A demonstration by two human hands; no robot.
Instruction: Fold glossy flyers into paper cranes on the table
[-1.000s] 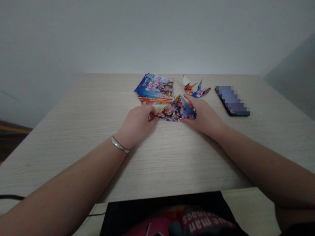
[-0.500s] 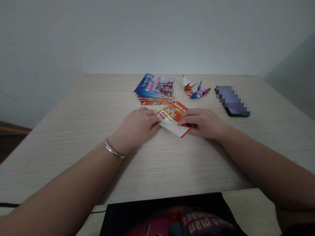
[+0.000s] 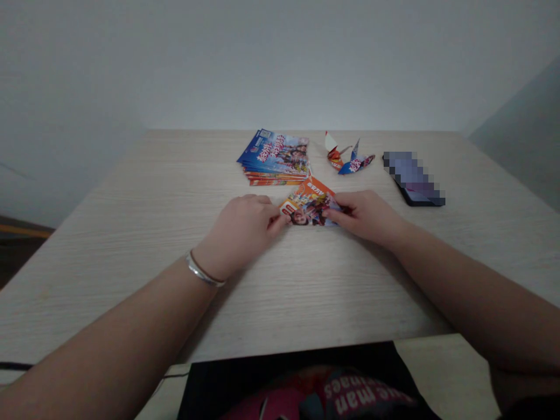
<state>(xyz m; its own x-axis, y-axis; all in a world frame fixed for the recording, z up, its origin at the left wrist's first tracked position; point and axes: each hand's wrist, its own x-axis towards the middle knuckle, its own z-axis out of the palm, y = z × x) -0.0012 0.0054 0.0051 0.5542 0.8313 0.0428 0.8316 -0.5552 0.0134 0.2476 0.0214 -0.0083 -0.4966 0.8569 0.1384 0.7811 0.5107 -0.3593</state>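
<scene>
Paper sheet (image 3: pixel 308 204) lies between your two hands, just on your side of the stack of flyers (image 3: pixel 273 158) and a little to its right; its far corner comes up to the stack's near right corner, and whether the two touch I cannot tell. One part of it is folded over, so you see an orange printed face toward the stack and a picture-printed flap nearer to you. Your left hand (image 3: pixel 250 224), near side of the stack, pinches the sheet's left corner with thumb and curled fingers. Your right hand (image 3: pixel 370 216), farther right of the stack and also nearer to you, grips the sheet's right end, thumb on the flap and forefinger at its upper edge; your other right fingers are too hidden to tell. You wear a silver bracelet (image 3: pixel 203 273) on the left wrist, well on your side of the stack. Right of the stack stands a folded paper figure (image 3: pixel 353 167) in orange, white and blue, and farther right lies a phone (image 3: pixel 417 189), its screen pixelated.
</scene>
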